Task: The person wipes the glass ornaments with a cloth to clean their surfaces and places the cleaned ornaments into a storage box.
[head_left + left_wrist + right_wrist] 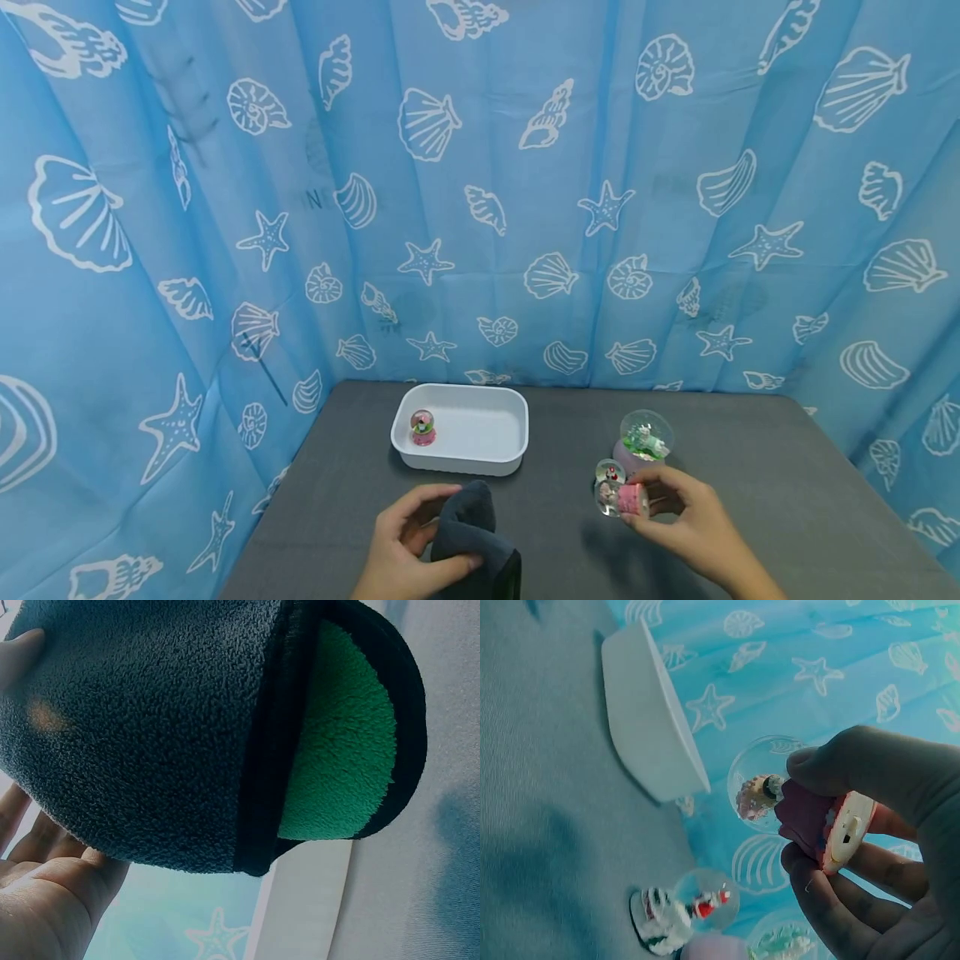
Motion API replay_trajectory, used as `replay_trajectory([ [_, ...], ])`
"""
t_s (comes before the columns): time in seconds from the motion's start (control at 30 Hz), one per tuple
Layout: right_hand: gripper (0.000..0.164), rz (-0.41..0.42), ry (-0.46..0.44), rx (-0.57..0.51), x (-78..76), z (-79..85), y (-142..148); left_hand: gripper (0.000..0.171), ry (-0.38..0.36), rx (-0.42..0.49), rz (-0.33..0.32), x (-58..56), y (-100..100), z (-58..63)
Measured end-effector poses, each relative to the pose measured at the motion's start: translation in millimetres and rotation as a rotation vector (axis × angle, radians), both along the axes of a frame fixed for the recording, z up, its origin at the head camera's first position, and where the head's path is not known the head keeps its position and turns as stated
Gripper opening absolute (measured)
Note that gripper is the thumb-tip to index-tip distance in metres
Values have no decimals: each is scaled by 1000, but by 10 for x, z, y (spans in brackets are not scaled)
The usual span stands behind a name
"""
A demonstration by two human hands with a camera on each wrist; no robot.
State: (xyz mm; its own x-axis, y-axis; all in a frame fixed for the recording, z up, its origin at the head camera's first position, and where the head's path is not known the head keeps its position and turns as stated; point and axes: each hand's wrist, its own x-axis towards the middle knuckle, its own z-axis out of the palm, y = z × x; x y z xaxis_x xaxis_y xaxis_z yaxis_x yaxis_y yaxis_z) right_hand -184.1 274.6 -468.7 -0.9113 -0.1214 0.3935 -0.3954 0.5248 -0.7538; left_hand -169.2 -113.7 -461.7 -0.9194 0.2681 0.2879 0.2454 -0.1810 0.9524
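Observation:
My left hand (408, 550) grips a folded dark grey cloth (474, 537) in front of the white tray. In the left wrist view the cloth has a fluffy surface, black edging and a green inner side (341, 742). My right hand (686, 517) pinches a small snow globe (806, 817) by its pink base, its clear dome pointing left and its pale underside showing in the right wrist view. Close behind it stand a small snow globe with a red and white figure (705, 904) and a larger snow globe with a lilac base (643, 440).
Toward the back of the grey table (570, 417) stands a white tray (480, 429). Another small snow globe with a pink base (423, 428) sits at its left end. A blue curtain with white shells (551, 275) surrounds the table's back and sides.

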Motion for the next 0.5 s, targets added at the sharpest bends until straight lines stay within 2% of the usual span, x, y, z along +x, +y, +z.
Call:
replay_trajectory([
  [0.5, 42, 180, 28, -114, -3, 224, -296, 64, -2, -53, -17, -71, 64, 20],
])
